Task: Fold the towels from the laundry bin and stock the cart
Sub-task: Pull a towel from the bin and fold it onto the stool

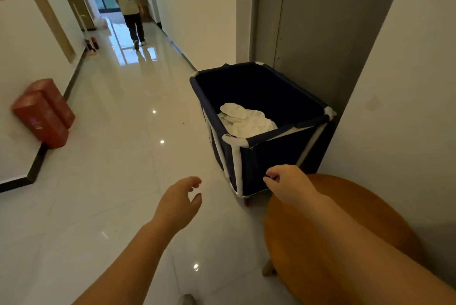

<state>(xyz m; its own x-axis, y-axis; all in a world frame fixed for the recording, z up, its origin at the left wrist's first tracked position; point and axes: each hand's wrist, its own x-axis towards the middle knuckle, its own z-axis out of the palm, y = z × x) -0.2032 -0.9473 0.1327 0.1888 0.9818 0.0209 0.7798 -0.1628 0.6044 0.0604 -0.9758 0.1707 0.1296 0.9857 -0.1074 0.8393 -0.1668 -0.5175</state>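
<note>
Head camera looked down a glossy tiled corridor. At the far left two red boxes (43, 112) sat against the wall, and further along a person (128, 0) was mid-stride, back turned, toward the window. The left hand (181, 202) hung over bare floor, fingers loosely curled, thumb apart, holding nothing. Ahead and to its right stood the bin (278, 164) — dark blue cloth on a white pipe frame, its long side running away along the grey door (320, 33). The towels (246, 122) lay low inside, a crumpled white heap toward the near left corner, none folded. The right hand (287, 185) was the nearer one, just short of the bin's near wall and well below its rim, fingers curled in, empty too. Under that forearm was a round wooden table (370, 206). To my eye the reach would have to go up over the near rim, then down. No cart showed.
</note>
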